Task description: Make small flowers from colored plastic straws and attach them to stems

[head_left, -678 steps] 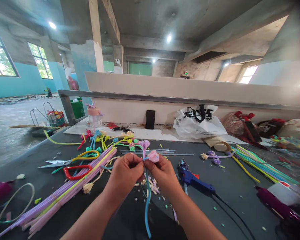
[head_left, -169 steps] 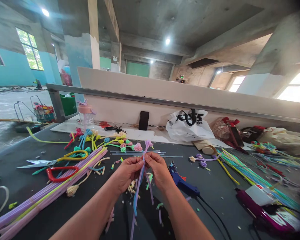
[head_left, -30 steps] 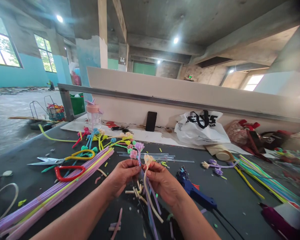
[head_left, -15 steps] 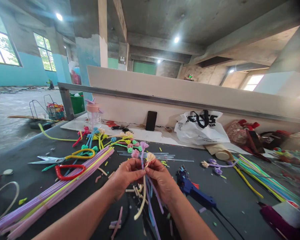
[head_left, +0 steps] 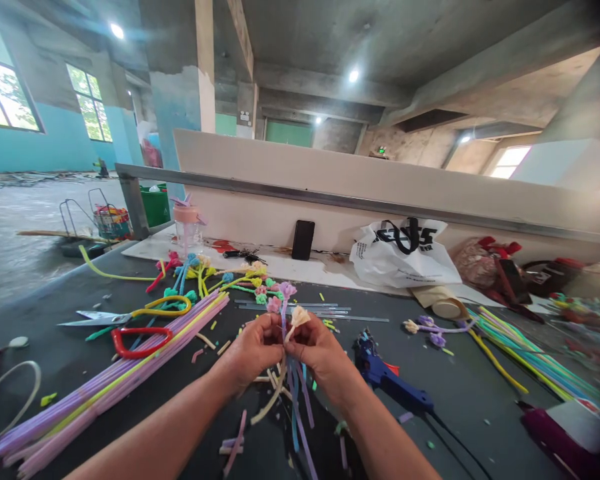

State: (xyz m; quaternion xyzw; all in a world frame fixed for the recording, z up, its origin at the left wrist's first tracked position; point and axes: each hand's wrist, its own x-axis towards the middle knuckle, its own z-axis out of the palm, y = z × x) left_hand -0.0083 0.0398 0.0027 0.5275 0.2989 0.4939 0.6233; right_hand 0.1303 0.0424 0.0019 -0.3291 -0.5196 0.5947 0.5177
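Your left hand (head_left: 253,347) and right hand (head_left: 320,348) meet at frame centre above table (head_left: 480,380), fingers clamped on pipe-cleaner flower bundle (head_left: 286,313). Step judged: gathering stems together. Next move calls for firm pinch, heads level. Glue gun (head_left: 387,377) just right.

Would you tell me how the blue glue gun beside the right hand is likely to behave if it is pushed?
The blue glue gun lies on its side, so it would probably slide, not roll. Its black cord may drag behind.
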